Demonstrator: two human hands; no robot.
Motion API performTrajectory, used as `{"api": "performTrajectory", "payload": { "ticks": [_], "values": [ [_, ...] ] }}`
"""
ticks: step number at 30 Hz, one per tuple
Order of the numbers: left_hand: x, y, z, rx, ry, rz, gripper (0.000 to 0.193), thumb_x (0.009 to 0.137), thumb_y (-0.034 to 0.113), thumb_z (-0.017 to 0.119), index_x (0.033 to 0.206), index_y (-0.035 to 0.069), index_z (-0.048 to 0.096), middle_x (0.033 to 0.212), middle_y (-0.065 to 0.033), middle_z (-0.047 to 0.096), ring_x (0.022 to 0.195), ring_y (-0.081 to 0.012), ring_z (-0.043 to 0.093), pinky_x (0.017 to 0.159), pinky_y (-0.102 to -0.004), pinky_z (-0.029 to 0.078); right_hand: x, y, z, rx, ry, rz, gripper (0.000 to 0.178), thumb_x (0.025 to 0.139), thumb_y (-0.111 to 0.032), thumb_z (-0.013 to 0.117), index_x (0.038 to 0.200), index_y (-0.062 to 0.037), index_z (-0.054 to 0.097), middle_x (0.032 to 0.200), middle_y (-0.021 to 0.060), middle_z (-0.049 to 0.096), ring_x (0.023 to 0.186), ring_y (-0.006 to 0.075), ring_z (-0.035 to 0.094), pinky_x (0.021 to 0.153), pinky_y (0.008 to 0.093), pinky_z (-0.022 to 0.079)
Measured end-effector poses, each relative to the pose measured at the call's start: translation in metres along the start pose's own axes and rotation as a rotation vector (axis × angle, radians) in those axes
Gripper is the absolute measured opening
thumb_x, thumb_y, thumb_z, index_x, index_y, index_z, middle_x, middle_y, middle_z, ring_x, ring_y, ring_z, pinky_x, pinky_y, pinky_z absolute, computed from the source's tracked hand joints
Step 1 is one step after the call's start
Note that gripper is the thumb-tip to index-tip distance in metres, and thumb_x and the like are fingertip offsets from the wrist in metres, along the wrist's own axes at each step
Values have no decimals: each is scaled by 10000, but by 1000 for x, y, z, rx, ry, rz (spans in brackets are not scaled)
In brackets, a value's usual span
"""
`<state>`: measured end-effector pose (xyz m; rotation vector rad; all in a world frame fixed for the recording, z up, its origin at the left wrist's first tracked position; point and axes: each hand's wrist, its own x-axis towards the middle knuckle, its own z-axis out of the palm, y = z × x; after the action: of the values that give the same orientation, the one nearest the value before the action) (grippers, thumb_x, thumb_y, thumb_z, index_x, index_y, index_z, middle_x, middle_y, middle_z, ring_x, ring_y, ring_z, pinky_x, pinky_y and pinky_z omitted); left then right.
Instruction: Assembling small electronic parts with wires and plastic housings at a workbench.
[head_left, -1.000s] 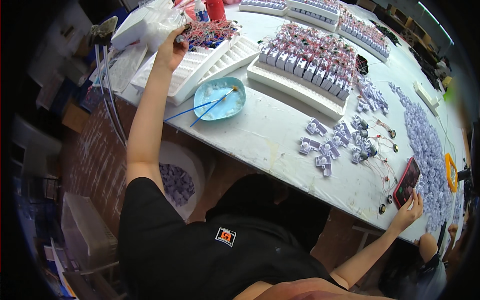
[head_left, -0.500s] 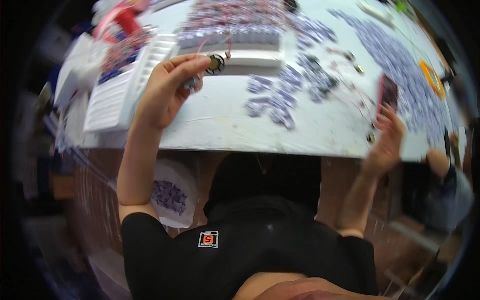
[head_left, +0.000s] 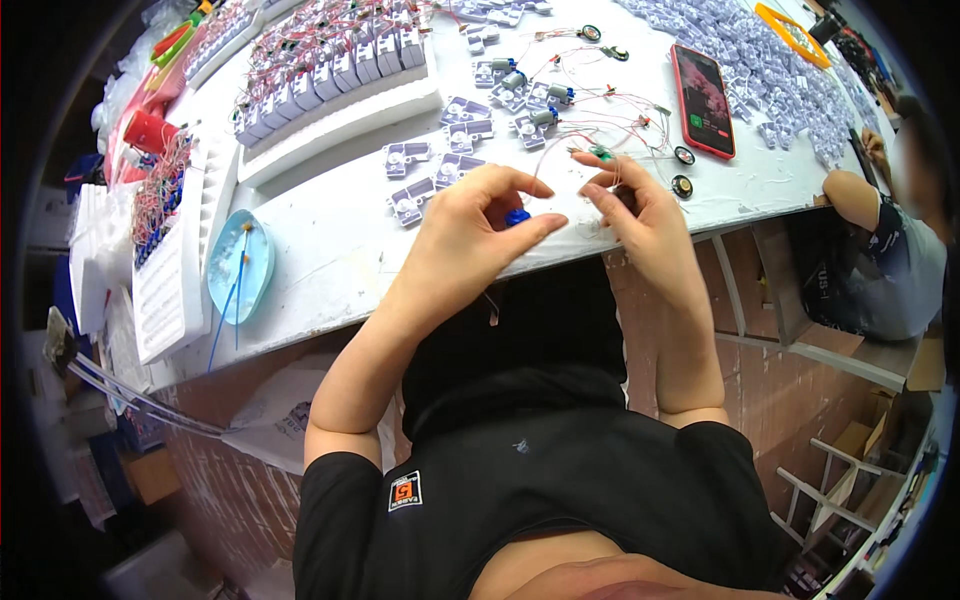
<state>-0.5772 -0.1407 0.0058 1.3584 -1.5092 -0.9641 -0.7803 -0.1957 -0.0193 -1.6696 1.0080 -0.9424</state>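
Note:
My left hand (head_left: 462, 222) is above the table's front edge, thumb and forefinger apart. Its other fingers curl around a small motor, of which only the blue end (head_left: 517, 217) shows. Close by on the right, my right hand (head_left: 645, 212) has bent fingers, with thin wires and something dark partly hidden among them. A small green part (head_left: 601, 153) lies at its fingertips. Beyond the hands are several translucent plastic housings (head_left: 468, 136), some with small motors (head_left: 545, 117) on them. Thin red wires (head_left: 640, 121) and small round speakers (head_left: 682, 187) lie farther right.
A white foam tray (head_left: 345, 132) bears rows of wired housings. A red-edged phone (head_left: 703, 100) lies right, before a heap of housings (head_left: 760, 70). On the left are a light-blue dish (head_left: 240, 268) and another foam tray (head_left: 180, 285). A co-worker's arm (head_left: 852, 190) rests at the right edge.
The view has swung and sharpened. My hands, wide apart before, are now close together; my right hand has left the phone. The speaker seen at my left fingertips no longer shows there.

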Motion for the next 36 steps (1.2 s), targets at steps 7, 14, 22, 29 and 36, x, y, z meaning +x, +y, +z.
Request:
{"api": "performTrajectory", "payload": {
  "ticks": [7, 14, 22, 29, 36],
  "values": [
    [-2, -10, -19, 281, 113, 6, 332, 778, 93, 838, 1047, 8, 665, 831, -27, 650, 722, -79, 566, 658, -227, 465, 20, -5, -30, -792, 263, -250, 292, 860, -145, 737, 1141, -83, 687, 1029, 90, 666, 993, 280, 630, 843, 374, 510],
    [-6, -20, -16, 236, 205, 71, 373, 771, 32, 824, 1081, -7, 618, 980, -84, 680, 877, -133, 662, 793, -278, 544, 8, -20, 24, -363, 184, -423, 246, 815, -70, 766, 1055, -96, 723, 1004, 81, 670, 918, 272, 624, 787, 363, 520],
    [-7, -33, -23, -26, 184, 88, 420, 815, -71, 751, 1169, -28, 530, 1026, -105, 673, 923, -151, 669, 814, -279, 556, 23, -6, 51, -514, 94, -730, 408, 784, -6, 694, 1156, -170, 723, 1175, -25, 683, 995, 211, 609, 819, 340, 537],
    [-8, -24, -34, -541, -6, -113, 537, 822, -40, 758, 1261, -30, 450, 1111, -172, 662, 890, -159, 680, 815, -283, 571, 35, 6, 47, -545, -17, -921, 422, 770, -75, 710, 1174, -198, 719, 1150, -52, 699, 1043, 207, 598, 881, 339, 514],
    [-14, -27, -20, 34, 253, 306, 359, 810, 37, 800, 1142, 27, 664, 1155, -130, 661, 950, -197, 690, 814, -316, 587, 38, 9, 45, -567, -22, -803, 447, 765, -111, 757, 1206, -148, 692, 937, 7, 660, 963, 251, 585, 836, 369, 503]
  ]
}}
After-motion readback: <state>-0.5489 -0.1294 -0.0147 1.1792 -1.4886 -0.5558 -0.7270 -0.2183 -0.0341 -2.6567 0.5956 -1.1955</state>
